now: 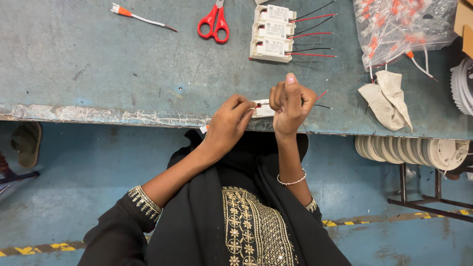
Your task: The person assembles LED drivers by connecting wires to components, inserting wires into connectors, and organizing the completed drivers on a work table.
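Black sleeves with gold embroidery at the cuffs filled the bottom of the view as a seated person worked at the front edge of a worn blue-green table. On the floor to the far left lay a sandal. On the tabletop, at upper left, rested a single white wire with an orange connector, and beside it red-handled scissors. Near the table's front edge, the left hand had its thumb and fingers pinched together on the left end of a small white box, where thin wires entered it. The right hand was curled around the same box from the other side, its fingers closed and its thumb raised straight up; red and black wires stuck out to the right of that fist. Further back on the table, three more white boxes lay stacked in a row, their red and black leads pointing right. At upper right sat a clear bag of orange-tipped wires, with a crumpled beige glove just below it. Round white discs were stacked on edge under the table at right.
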Available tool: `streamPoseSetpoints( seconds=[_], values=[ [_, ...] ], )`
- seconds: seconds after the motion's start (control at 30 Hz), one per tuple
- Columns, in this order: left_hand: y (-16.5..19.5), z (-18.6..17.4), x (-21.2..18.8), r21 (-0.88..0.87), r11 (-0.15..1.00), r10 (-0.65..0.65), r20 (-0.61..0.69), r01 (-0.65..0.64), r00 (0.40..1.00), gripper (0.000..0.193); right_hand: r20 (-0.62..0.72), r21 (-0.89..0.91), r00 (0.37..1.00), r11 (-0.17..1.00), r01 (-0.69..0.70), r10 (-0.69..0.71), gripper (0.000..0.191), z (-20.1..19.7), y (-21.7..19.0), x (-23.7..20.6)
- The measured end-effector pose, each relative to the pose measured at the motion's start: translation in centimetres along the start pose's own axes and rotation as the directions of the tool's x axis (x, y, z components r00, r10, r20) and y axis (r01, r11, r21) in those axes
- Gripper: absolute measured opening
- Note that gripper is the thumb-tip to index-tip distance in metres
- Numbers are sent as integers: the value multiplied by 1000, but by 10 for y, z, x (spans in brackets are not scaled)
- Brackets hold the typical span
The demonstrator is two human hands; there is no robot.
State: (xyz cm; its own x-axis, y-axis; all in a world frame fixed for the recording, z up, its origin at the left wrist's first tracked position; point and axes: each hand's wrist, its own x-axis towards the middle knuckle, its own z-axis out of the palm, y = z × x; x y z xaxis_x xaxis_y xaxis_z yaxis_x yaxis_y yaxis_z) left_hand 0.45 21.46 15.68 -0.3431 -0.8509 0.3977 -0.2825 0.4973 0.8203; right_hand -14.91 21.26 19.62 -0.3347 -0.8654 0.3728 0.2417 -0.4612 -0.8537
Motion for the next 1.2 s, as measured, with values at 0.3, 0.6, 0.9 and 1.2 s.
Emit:
streamPoseSetpoints(
  seconds=[0.3, 0.6, 0.9, 1.2],
  values=[
    [-4, -4, 0, 81, 985, 145, 81, -152, 986, 21, -1, 20, 1000, 1000, 9, -9, 57, -2, 1, -1],
    [-10, -9, 11, 95, 978, 162, 212, -185, 964, 18, 2, 6, 1000, 1000, -7, 7, 57, -1, 2, -1],
    [-13, -2, 15, 81, 993, -101, 129, 91, 986, 13, -18, 2, 999, 1000, 29, -29, 57, -5, -3, -7],
    [-18, -2, 34, 4, 980, -196, 199, 199, 960, 14, -30, -23, 998, 998, 59, -60, 57, -1, -2, -10]
  ],
)
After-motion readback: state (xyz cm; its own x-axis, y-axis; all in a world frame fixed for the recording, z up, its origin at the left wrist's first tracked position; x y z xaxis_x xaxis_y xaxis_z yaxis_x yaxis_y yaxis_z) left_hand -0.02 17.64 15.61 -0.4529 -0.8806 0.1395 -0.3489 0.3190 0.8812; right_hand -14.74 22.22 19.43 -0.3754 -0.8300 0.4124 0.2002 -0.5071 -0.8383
